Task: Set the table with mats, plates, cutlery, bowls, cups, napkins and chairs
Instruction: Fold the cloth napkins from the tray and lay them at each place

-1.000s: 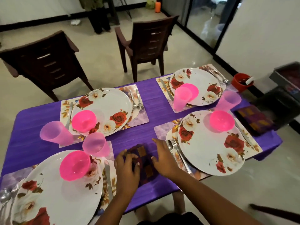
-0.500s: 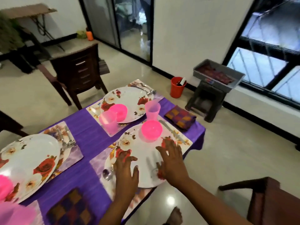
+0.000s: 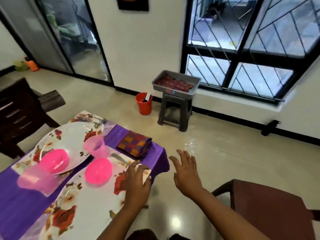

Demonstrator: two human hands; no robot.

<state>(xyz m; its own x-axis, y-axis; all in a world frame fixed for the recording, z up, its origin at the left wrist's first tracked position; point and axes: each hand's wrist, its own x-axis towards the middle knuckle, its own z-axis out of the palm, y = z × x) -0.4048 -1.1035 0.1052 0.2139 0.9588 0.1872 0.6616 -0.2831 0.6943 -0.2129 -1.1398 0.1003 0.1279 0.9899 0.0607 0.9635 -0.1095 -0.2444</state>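
The purple table [image 3: 161,158] fills the lower left. On it lie two floral plates: a near one [image 3: 90,201] and a far one [image 3: 69,139], each with a pink bowl [image 3: 98,171] [image 3: 54,161]. A pink cup [image 3: 96,148] stands between them, and another pink cup [image 3: 33,179] is blurred at the left. A folded checked napkin [image 3: 134,144] lies at the table's corner. My left hand [image 3: 136,184] hovers over the near plate's right edge with relaxed fingers. My right hand [image 3: 186,172] is in the air past the table's edge, fingers spread, holding nothing.
A brown chair [image 3: 270,210] stands at my lower right, another dark chair [image 3: 19,115] at the far left. By the wall, a grey stool [image 3: 175,111] carries a grey tray [image 3: 176,91] of napkins, with an orange bucket [image 3: 144,103] beside it.
My view has swung right, away from the napkin I set down. Both hands moved right; the right hand left the near plate and now hangs over the floor.
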